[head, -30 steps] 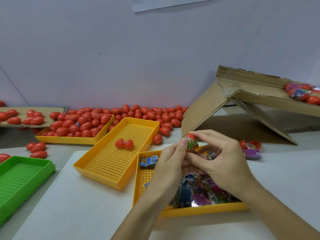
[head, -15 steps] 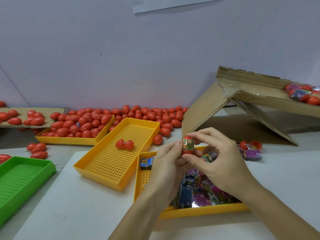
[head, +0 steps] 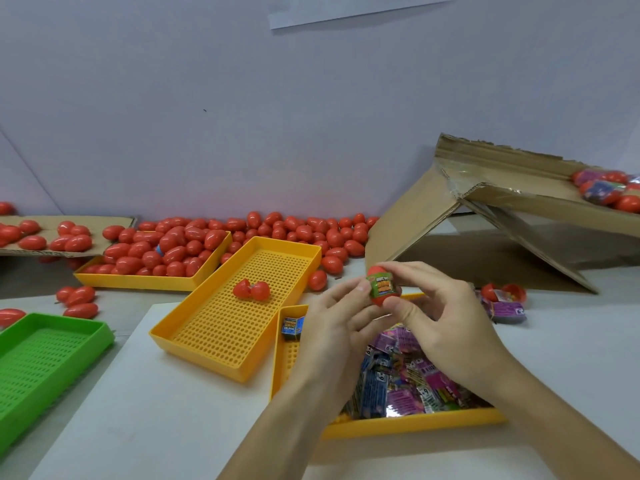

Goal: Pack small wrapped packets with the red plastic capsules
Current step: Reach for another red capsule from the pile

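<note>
Item: red capsule (head: 380,288) with green packet (head: 381,285), above the packet tray (head: 408,424); a second ago its halves gaped wider. Your left hand (head: 334,327) and right hand (head: 440,317) pinch it together; closure looks nearly complete.

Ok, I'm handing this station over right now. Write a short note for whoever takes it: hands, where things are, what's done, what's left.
Left hand and right hand: both grip one red capsule above the packet tray, with a green packet showing between its halves; it is not closed.
Supply: wrapped packets fill the near yellow tray; closed red capsules are heaped in the far yellow tray and along the wall.
An open capsule lies in the middle yellow tray.
Done: capsules with packets lie in the cardboard box, far right.
Left: close this capsule, then continue with the remaining packets.
</note>
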Motion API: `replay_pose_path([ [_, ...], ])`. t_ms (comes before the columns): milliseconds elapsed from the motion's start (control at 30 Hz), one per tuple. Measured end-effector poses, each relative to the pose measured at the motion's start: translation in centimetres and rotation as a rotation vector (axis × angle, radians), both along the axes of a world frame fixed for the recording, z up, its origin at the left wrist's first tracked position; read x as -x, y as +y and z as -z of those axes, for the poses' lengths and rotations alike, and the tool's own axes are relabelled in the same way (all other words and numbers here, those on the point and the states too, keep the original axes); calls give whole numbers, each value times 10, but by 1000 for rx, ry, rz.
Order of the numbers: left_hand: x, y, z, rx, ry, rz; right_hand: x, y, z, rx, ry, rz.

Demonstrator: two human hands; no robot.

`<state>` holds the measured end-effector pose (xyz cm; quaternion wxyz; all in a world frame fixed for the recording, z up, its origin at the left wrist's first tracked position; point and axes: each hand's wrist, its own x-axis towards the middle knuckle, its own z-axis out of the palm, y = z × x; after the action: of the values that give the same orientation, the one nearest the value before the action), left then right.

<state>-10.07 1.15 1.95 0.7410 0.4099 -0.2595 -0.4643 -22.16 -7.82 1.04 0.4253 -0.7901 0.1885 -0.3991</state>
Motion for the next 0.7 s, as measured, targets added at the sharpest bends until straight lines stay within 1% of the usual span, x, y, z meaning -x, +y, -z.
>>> replay_pose_path([
  [167, -1, 1, 1, 11, -30, -81, 0, 0, 2, -30, 39, -36],
  [300, -2, 0, 3, -3, -36, -94, 0, 1, 1, -34, 51, -40],
  [433, -5, -1, 2, -9, 18, -105, 0, 1, 1, -30, 40, -16],
  [600, -21, 1, -4, -102, 52, -154, 0, 0, 2, -68, 33, 37],
  [667, -28, -1, -9, -199, 26, -209, 1, 0, 2, -84, 37, 45],
  [700, -31, -6, -14, -274, -27, -229, 1, 1, 1, -88, 37, 50],
])
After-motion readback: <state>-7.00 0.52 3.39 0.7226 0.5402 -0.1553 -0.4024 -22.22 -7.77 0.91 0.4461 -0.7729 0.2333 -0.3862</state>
